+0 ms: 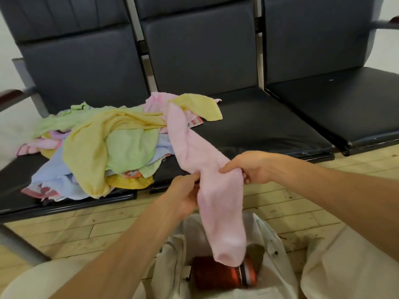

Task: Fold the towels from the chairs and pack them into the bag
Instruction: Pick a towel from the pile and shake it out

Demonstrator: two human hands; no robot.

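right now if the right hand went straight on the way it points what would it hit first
The right hand points left and pinches the pink towel; pushing on, it would probably meet the left hand, which pinches the same towel right across from it, though depth is unclear.

Setting: public waiting area or lobby. Evidence: row of three black padded vinyl chairs [237, 117], linked side by side, worn along the near edges; grey metal frame uprights [135, 39] between the backs; dark wood-topped armrest [8, 97] on a grey bracket at the left end; slanted grey metal leg [19, 244] at near left; pale wood-plank floor [291, 203], scuffed and stained.
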